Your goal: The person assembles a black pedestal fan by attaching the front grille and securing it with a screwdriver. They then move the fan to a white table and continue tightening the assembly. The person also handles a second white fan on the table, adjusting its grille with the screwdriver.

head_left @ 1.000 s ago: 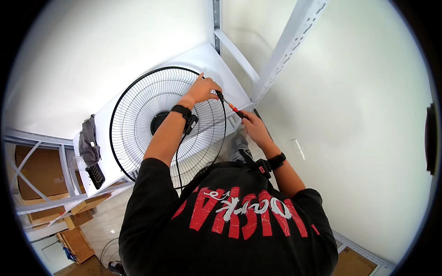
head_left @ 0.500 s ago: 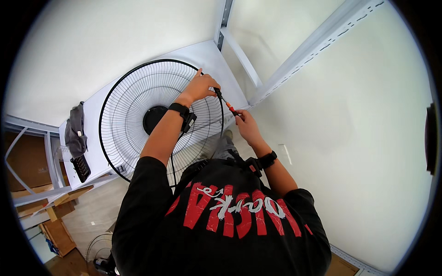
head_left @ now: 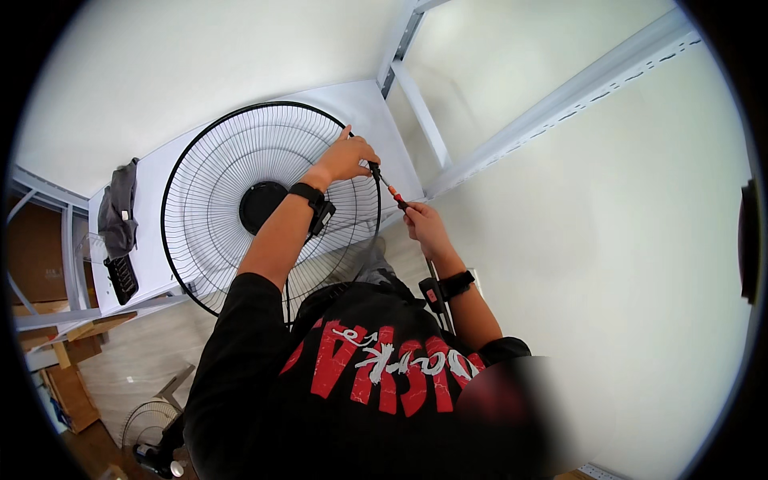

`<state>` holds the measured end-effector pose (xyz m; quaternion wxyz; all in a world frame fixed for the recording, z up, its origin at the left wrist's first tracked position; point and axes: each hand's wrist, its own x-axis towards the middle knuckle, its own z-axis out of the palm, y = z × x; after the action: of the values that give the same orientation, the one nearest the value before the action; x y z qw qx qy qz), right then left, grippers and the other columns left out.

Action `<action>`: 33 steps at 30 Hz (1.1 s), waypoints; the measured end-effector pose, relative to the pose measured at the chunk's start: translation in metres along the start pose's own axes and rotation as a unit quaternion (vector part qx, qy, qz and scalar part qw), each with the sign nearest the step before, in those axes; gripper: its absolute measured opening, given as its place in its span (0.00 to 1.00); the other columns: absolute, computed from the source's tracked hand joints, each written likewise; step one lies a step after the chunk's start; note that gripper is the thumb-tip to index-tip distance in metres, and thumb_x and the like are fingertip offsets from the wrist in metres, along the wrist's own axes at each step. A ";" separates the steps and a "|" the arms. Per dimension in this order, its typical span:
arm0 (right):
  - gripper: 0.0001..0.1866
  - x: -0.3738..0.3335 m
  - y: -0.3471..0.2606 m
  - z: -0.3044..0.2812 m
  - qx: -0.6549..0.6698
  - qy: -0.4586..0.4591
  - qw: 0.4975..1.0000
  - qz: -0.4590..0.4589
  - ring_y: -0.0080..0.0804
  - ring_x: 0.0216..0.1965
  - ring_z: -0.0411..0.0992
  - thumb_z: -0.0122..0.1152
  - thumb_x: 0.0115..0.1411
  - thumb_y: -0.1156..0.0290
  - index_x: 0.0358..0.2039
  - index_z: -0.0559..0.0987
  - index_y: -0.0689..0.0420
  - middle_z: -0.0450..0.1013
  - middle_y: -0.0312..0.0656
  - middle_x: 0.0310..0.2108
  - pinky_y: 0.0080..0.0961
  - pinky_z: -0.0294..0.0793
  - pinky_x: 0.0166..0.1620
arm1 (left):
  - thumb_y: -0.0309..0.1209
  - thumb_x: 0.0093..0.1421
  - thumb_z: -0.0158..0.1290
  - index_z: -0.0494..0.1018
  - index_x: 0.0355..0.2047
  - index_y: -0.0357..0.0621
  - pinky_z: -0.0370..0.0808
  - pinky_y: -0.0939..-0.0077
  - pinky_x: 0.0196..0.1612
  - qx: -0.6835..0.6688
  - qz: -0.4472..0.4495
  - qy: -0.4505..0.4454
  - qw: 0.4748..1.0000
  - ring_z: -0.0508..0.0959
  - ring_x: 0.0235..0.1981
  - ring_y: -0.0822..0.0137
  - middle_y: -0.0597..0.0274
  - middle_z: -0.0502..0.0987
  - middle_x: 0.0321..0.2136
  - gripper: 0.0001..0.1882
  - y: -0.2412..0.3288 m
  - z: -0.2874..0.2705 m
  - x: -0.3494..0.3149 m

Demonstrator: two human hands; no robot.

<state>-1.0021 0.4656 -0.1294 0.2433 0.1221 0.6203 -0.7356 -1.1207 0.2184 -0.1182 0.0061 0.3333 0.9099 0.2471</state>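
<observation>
A large round fan grille (head_left: 210,182) of thin wires, with a thick black rim and a black hub (head_left: 262,210), stands tilted over the white tabletop. My left hand (head_left: 347,157) grips the grille's upper right rim, its fingers curled by a small black clip (head_left: 374,169) and one finger raised. From the lower right, my right hand (head_left: 429,229) holds a screwdriver (head_left: 398,197) with a red, orange and black handle. Its shaft points up and left, and the tip meets the clip area under my left fingers. The exact contact is too small to make out.
A grey cloth (head_left: 120,212) and a black slotted tray (head_left: 122,280) lie on the left end of the white table (head_left: 382,108). Pale metal framing (head_left: 552,100) rises at the right. Another fan (head_left: 146,428) stands on the floor at lower left, near wooden pieces (head_left: 72,396).
The view has shifted slightly. My right hand and the screwdriver sit a little closer to my left hand. Both hands keep their hold, and the grille stays much the same.
</observation>
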 end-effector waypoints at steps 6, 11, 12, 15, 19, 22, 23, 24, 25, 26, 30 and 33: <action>0.13 0.003 0.004 0.011 0.044 -0.041 0.997 0.057 0.16 0.14 0.54 0.47 0.65 0.66 0.41 0.73 0.62 0.65 0.33 0.22 0.17 0.51 0.17 | 0.32 0.48 0.63 0.80 0.38 0.55 0.43 0.42 0.67 0.018 -0.012 -0.003 1.000 0.72 0.49 0.65 0.71 0.79 0.38 0.14 -0.005 0.001 0.000; 0.11 0.011 0.008 0.009 0.051 -0.031 0.995 0.083 0.17 0.11 0.52 0.52 0.62 0.65 0.34 0.75 0.62 0.65 0.35 0.19 0.18 0.47 0.14 | 0.37 0.48 0.63 0.79 0.40 0.60 0.44 0.43 0.67 0.045 0.013 0.009 0.999 0.71 0.51 0.64 0.71 0.78 0.42 0.17 -0.024 0.020 0.002; 0.11 0.020 0.017 0.000 0.064 -0.036 0.995 0.068 0.17 0.12 0.54 0.53 0.62 0.65 0.33 0.75 0.62 0.66 0.35 0.19 0.17 0.48 0.14 | 0.38 0.48 0.63 0.80 0.40 0.60 0.44 0.43 0.67 0.072 0.020 0.008 0.997 0.71 0.51 0.65 0.71 0.78 0.42 0.16 -0.023 0.024 0.009; 0.10 0.024 0.001 0.008 -0.035 0.019 0.999 0.027 0.19 0.13 0.57 0.55 0.61 0.66 0.33 0.77 0.61 0.69 0.35 0.20 0.18 0.51 0.15 | 0.36 0.47 0.64 0.80 0.38 0.59 0.45 0.40 0.66 0.061 0.003 0.015 0.998 0.72 0.49 0.65 0.73 0.79 0.38 0.15 -0.012 0.002 0.004; 0.11 0.025 0.010 0.021 -0.258 0.092 0.950 -0.148 0.22 0.18 0.67 0.59 0.59 0.65 0.32 0.78 0.62 0.73 0.36 0.20 0.22 0.63 0.22 | 0.34 0.47 0.65 0.80 0.38 0.57 0.45 0.37 0.65 0.041 -0.014 0.017 0.999 0.72 0.49 0.64 0.71 0.79 0.38 0.16 -0.004 -0.008 -0.002; 0.15 0.025 0.020 0.024 -0.264 0.132 0.939 -0.180 0.23 0.17 0.66 0.59 0.59 0.60 0.31 0.77 0.61 0.73 0.38 0.20 0.21 0.62 0.21 | 0.34 0.47 0.64 0.80 0.38 0.56 0.45 0.36 0.65 0.037 -0.012 0.002 0.999 0.72 0.49 0.63 0.71 0.79 0.39 0.16 0.004 -0.010 0.000; 0.15 0.023 0.013 0.021 -0.200 0.092 0.970 -0.104 0.24 0.17 0.66 0.58 0.60 0.61 0.31 0.77 0.62 0.73 0.40 0.20 0.22 0.62 0.20 | 0.34 0.47 0.64 0.80 0.38 0.56 0.45 0.36 0.65 0.036 -0.018 -0.002 0.999 0.72 0.50 0.62 0.71 0.79 0.39 0.16 0.006 -0.010 -0.001; 0.14 0.021 0.006 0.016 -0.136 0.051 0.989 -0.027 0.24 0.16 0.66 0.57 0.61 0.62 0.31 0.77 0.62 0.74 0.42 0.20 0.23 0.63 0.19 | 0.34 0.47 0.64 0.80 0.38 0.56 0.45 0.36 0.65 0.037 -0.012 -0.005 0.999 0.72 0.50 0.62 0.71 0.79 0.39 0.16 0.007 -0.011 0.000; 0.14 0.020 -0.001 0.011 -0.071 0.008 0.996 0.051 0.25 0.16 0.66 0.56 0.62 0.62 0.31 0.77 0.62 0.74 0.44 0.21 0.24 0.63 0.18 | 0.35 0.47 0.64 0.80 0.38 0.56 0.45 0.35 0.65 0.038 -0.007 -0.008 0.999 0.72 0.50 0.62 0.71 0.79 0.39 0.16 0.008 -0.013 0.002; 0.15 0.019 -0.002 0.009 -0.057 -0.008 0.995 0.077 0.23 0.15 0.64 0.56 0.62 0.61 0.31 0.76 0.61 0.73 0.42 0.20 0.21 0.60 0.18 | 0.35 0.47 0.64 0.80 0.39 0.56 0.45 0.35 0.65 0.037 -0.006 -0.011 0.999 0.72 0.50 0.62 0.71 0.79 0.39 0.16 0.009 -0.013 -0.001; 0.15 0.023 0.003 0.012 -0.075 -0.017 0.994 0.079 0.18 0.14 0.60 0.57 0.63 0.59 0.30 0.75 0.60 0.71 0.37 0.21 0.17 0.55 0.16 | 0.36 0.48 0.63 0.80 0.38 0.56 0.46 0.35 0.64 0.055 -0.009 -0.023 0.998 0.72 0.49 0.61 0.70 0.80 0.39 0.15 0.006 -0.009 0.001; 0.15 0.022 0.006 0.019 -0.081 0.014 0.996 0.036 0.18 0.13 0.59 0.58 0.63 0.60 0.30 0.75 0.60 0.71 0.37 0.22 0.16 0.54 0.15 | 0.35 0.48 0.63 0.81 0.38 0.56 0.47 0.37 0.65 0.059 -0.015 -0.034 0.998 0.72 0.49 0.60 0.69 0.80 0.38 0.15 0.005 -0.005 0.002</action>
<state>-1.0155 0.4416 -0.1416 0.2703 0.1350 0.6761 -0.6720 -1.1199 0.2206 -0.1107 0.0207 0.3277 0.9271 0.1810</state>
